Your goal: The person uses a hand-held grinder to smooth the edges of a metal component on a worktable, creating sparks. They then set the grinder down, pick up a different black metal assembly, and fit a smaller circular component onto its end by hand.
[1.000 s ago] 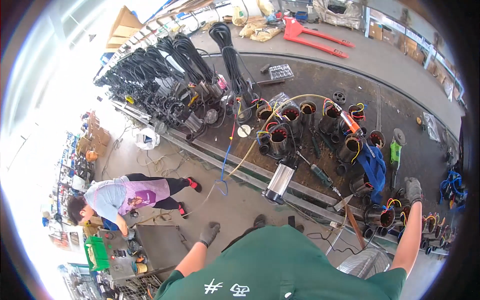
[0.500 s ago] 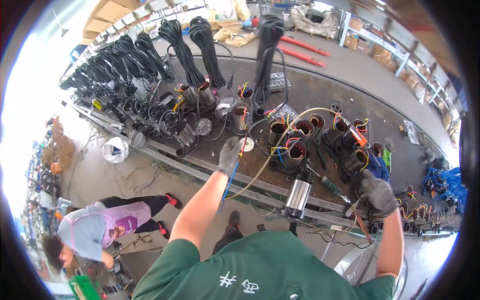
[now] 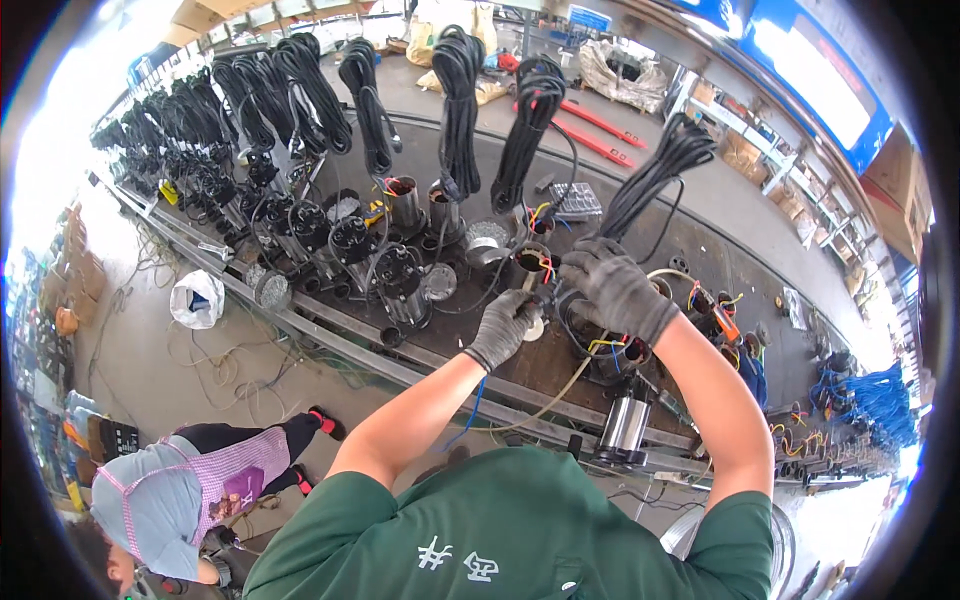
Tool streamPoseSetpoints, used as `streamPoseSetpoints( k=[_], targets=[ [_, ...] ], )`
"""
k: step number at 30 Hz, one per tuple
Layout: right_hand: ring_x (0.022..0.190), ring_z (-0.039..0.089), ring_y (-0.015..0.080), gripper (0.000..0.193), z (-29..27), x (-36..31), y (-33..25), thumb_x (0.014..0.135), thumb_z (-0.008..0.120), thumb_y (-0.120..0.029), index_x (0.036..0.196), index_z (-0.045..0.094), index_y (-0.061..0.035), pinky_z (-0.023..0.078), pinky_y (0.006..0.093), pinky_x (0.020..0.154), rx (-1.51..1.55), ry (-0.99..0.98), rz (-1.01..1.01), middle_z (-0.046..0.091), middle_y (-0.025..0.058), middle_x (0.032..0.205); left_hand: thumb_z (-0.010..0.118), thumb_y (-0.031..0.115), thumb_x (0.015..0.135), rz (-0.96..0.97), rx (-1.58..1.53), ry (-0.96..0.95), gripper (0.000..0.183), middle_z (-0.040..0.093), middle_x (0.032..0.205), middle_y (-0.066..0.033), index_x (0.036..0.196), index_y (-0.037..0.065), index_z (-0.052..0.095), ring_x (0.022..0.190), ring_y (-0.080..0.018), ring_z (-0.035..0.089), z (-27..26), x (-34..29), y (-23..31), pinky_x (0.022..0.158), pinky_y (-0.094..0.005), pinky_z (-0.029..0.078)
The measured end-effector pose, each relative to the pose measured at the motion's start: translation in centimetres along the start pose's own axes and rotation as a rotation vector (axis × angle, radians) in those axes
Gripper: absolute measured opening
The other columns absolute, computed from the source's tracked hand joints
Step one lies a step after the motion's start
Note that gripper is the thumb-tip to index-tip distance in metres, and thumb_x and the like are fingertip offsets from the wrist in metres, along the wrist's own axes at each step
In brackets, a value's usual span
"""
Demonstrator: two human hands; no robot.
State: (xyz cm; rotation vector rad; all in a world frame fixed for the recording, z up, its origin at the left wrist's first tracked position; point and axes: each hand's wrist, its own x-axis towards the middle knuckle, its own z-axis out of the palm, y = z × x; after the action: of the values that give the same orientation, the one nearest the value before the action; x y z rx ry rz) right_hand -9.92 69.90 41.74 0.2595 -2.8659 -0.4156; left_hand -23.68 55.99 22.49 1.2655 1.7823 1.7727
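My left hand (image 3: 504,328), in a grey glove, is closed with its fingertips against the near side of an upright metal cylinder (image 3: 530,266). Red and yellow wires stand out of the cylinder's open top. What the left fingers pinch is too small to make out. A white round piece (image 3: 535,329) lies beside them, and a blue wire (image 3: 470,415) hangs below that wrist. My right hand (image 3: 618,288), gloved alike, is closed just right of the same cylinder, over other wired cylinders; its grip is hidden. A coiled black cable (image 3: 655,178) rises behind the right hand.
Black cable coils (image 3: 458,110) stand above more cylinders along the bench's left half. A shiny metal cylinder (image 3: 625,425) sits at the near edge, below my right forearm. A clear parts tray (image 3: 577,201) lies further back. Another person (image 3: 200,490) bends at lower left.
My right hand has come from the right end of the bench to the middle, beside my left. The left hand has shifted right to the cylinder. The view has turned somewhat.
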Motion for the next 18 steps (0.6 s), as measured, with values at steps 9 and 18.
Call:
streamPoseSetpoints(
  k=[9, 18],
  targets=[
    [0.095, 0.064, 0.0399, 0.038, 4.1, 6.5, -0.4, 0.084, 0.07, -0.03, 0.111, 0.064, -0.0043, 0.051, 0.0448, 0.086, 0.714, -0.458, -0.082, 0.067, 0.0199, 0.098, 0.073, 0.009, 0.087, 0.065, 0.012, -0.116, 0.023, 0.068, 0.094, -0.0112, 0.109, 0.002, 0.067, 0.089, -0.0194, 0.066, -5.7, -1.7, 0.3, 0.08, -0.0315, 0.053],
    [0.072, 0.066, 0.034, 0.042, 2.0, 6.5, -3.4, 0.093, 0.058, -0.047, 0.115, 0.059, -0.0108, 0.053, 0.0451, 0.063, 0.293, -0.486, -0.159, 0.063, 0.0136, 0.076, 0.071, 0.017, 0.093, -0.327, -0.239, -0.282, 0.022, 0.064, 0.087, -0.0011, 0.106, 0.0, 0.065, 0.079, -0.0094, 0.058, -8.0, -3.9, 0.8, 0.071, -0.0272, 0.049]
  ],
)
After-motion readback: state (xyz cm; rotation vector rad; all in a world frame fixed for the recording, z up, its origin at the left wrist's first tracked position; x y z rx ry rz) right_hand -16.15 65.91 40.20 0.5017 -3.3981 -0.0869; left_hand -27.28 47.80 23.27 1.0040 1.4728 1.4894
